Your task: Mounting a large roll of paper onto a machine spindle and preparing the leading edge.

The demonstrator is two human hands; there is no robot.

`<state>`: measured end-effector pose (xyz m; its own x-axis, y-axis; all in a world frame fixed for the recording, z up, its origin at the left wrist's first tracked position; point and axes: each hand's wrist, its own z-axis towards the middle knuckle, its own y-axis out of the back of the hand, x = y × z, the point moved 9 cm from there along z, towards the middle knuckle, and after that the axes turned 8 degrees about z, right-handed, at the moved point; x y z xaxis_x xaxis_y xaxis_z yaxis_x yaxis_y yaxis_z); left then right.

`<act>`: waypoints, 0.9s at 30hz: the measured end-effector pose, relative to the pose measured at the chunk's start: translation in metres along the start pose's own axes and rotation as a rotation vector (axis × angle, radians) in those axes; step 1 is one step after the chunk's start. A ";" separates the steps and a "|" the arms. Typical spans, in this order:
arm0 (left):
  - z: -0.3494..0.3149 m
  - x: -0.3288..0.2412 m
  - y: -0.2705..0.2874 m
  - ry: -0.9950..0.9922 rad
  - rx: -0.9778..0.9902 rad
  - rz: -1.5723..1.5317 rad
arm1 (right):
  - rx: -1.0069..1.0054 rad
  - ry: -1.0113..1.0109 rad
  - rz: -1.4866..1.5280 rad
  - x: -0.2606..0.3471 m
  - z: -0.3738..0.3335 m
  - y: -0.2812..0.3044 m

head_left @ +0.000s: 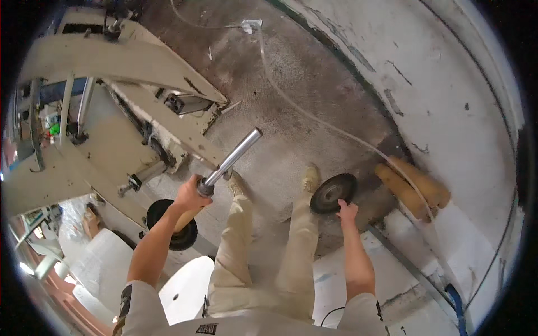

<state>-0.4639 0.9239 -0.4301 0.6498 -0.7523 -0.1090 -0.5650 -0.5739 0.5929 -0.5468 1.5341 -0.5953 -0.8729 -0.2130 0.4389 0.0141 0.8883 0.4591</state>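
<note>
My left hand (189, 197) is closed around a metal shaft (235, 154), just behind its dark collar. The shaft's shiny bare end points up and to the right. On its lower side, beyond my fist, are a tan cylindrical section (186, 219) and a black disc (184, 238), partly hidden by my forearm. Off to the right, a second black disc (330, 193) with a grey hub hangs from my right hand (347, 211), whose fingers grip its near right rim. This disc is apart from the shaft.
A beige machine frame (168, 126) fills the left side. White wrapped rolls (103, 260) lie at the lower left. Tan rolls (417, 187) rest by the white wall (448, 106) on the right. A pale hose (314, 117) crosses the worn floor (235, 67).
</note>
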 end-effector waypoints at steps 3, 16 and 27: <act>0.002 -0.006 -0.002 -0.042 -0.020 0.002 | 0.039 -0.067 0.181 -0.017 0.057 -0.035; 0.004 -0.026 -0.006 0.114 -0.024 -0.027 | 0.081 -0.090 0.763 -0.007 0.233 -0.126; 0.003 -0.019 -0.008 0.131 -0.066 0.029 | 0.046 -0.375 0.860 -0.097 0.277 -0.163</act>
<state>-0.4730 0.9419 -0.4349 0.6967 -0.7173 0.0117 -0.5531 -0.5266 0.6456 -0.5997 1.5229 -0.9262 -0.6719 0.6618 0.3325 0.7151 0.6966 0.0583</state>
